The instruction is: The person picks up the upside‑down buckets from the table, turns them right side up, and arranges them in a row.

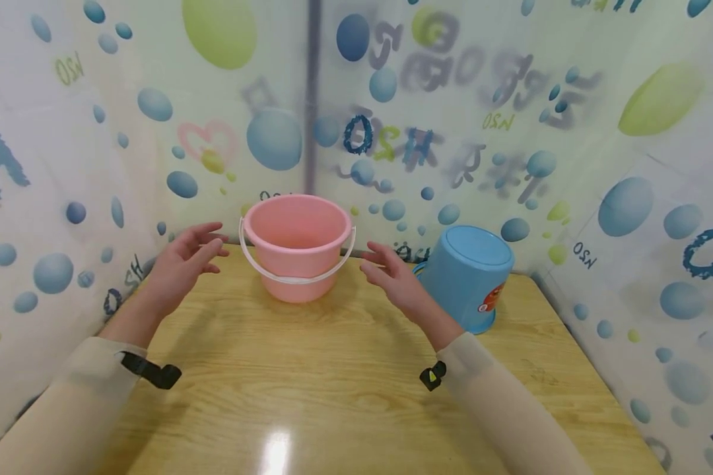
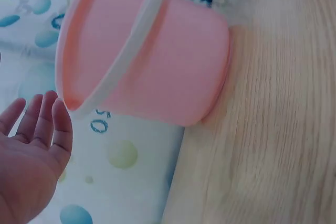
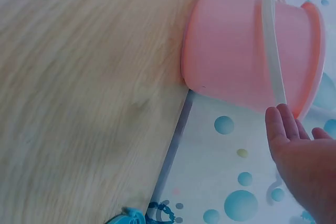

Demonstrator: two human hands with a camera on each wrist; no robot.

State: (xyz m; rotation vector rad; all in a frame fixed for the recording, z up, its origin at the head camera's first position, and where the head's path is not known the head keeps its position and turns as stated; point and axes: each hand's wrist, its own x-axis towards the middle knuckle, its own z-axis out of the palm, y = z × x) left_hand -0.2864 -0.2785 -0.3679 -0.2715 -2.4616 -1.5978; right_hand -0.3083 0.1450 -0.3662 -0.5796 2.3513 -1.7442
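Note:
A pink bucket stands upright at the back of the wooden table, its white handle hanging down across the front. To its left is my left hand, fingers loosely extended and apart from the rim in the head view. My right hand reaches in on the other side, also with relaxed fingers and a small gap to the bucket. Both wrist views show the bucket sideways, with the left palm and the right hand close by its rim. Neither hand holds anything.
An upside-down blue bucket with a red sticker stands on the table just right of my right forearm. Patterned curtain-like sheets with bubbles and lettering enclose the table at the back and both sides.

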